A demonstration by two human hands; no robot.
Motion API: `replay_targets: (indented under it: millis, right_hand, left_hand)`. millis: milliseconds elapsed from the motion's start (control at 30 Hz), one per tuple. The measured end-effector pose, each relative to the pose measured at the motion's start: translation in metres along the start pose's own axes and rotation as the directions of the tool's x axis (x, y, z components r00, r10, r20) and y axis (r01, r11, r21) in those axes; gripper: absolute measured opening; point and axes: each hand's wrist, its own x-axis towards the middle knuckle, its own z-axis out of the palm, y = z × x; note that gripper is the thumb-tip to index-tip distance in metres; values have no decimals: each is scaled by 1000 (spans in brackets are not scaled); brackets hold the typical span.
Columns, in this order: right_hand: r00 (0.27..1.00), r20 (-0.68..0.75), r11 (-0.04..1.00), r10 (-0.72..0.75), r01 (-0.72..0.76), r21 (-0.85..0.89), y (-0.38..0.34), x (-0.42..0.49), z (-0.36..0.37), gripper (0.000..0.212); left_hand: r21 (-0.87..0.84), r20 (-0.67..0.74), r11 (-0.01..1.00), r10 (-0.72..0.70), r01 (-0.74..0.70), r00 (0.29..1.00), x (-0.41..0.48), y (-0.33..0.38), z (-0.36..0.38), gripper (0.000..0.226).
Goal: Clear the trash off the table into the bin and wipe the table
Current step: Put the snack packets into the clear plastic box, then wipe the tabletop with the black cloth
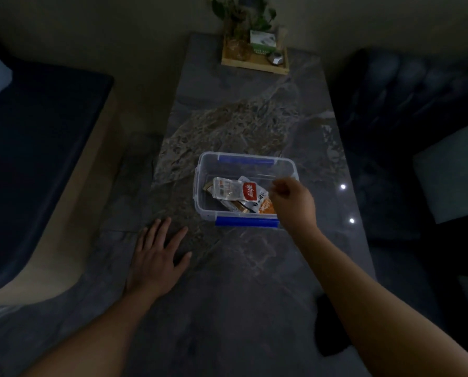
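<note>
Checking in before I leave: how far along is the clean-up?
Done: wrappers lie in the clear bin; no loose trash shows on the table. In hand: right hand hovers curled over the bin, apparently empty; left hand rests flat on the table. Left: wiping, no cloth in either hand.

The right hand (292, 202) covers the near right corner of the clear plastic bin (243, 158) and the right part of an orange wrapper (266, 207). Its fingers curl away from the camera, so whether they pinch anything cannot be told. The print on the red-labelled packet (250, 192) is too small to read. A clear packet (226, 189) overlaps a gold-edged wrapper (207, 188). The far plant (243, 12) is cut off by the top edge. A dark shape (329, 330) by the right forearm is too dim to name.
</note>
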Motion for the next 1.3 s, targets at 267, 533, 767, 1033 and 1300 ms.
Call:
replay_targets:
  millis: [267, 533, 767, 1033, 1300]
  right_hand:
    - [994, -39, 990, 100, -103, -101, 80, -115, -47, 20]
    - [921, -92, 825, 379, -381, -417, 164, -177, -92, 61]
    - [896, 18, 767, 444, -370, -524, 188, -165, -77, 95]
    - [981, -22, 808, 195, -173, -563, 215, -153, -92, 63]
    - [979, -188, 995, 82, -91, -42, 222, -226, -148, 52]
  left_hand:
    - [-109, 100, 994, -17, 28, 995, 4, -3, -7, 68]
    - [-302, -127, 934, 157, -189, 979, -60, 28, -46, 63]
    - [-330, -39, 873, 367, -358, 929, -187, 105, -35, 53]
    - [-203, 115, 927, 343, -316, 932, -239, 146, -5, 58]
    - [-111, 131, 947, 314, -301, 940, -242, 149, 7, 63]
